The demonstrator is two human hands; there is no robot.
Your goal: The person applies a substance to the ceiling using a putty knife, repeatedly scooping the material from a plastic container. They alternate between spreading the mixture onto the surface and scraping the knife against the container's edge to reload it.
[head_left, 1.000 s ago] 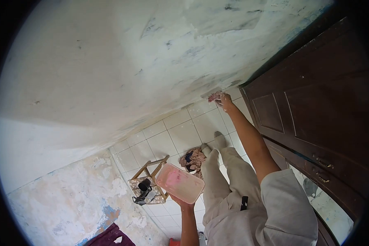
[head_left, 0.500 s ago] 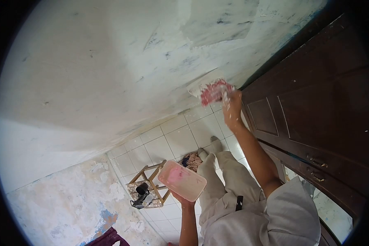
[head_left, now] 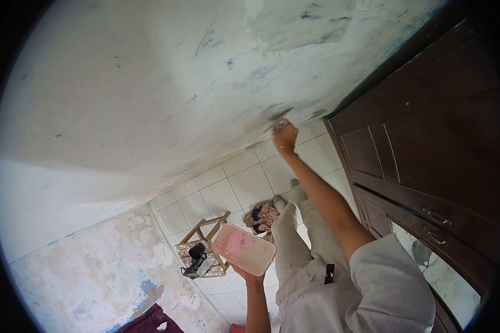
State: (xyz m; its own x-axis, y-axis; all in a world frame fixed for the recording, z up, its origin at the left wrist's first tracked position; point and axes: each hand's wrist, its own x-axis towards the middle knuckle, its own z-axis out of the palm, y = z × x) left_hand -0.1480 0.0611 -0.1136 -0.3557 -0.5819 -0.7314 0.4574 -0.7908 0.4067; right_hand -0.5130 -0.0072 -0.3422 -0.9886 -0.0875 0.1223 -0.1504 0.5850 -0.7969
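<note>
My right hand [head_left: 285, 137], closed round a scraper [head_left: 279, 125], is at the lower part of the patchy wall [head_left: 150, 100]. The scraper is blurred and seen nearly edge-on, close against the wall; a dark mark shows just above it. My left hand [head_left: 249, 274] supports a shallow pink tub [head_left: 255, 257] from below at its near edge. Pink and pale paste [head_left: 236, 242] lies inside the tub. The fingers under the tub are mostly hidden.
A wooden stool [head_left: 204, 228] bearing a black object [head_left: 196, 251] stands beside the tub. Crumpled cloth [head_left: 263, 215] lies on the tiled floor [head_left: 244, 186] near my feet. A dark wooden cabinet [head_left: 428, 139] is at the right, and maroon cloth [head_left: 153, 322] at the bottom left.
My right hand has moved left with the scraper, whose broad pink-and-white face no longer shows. The tub has shifted slightly left and down in view.
</note>
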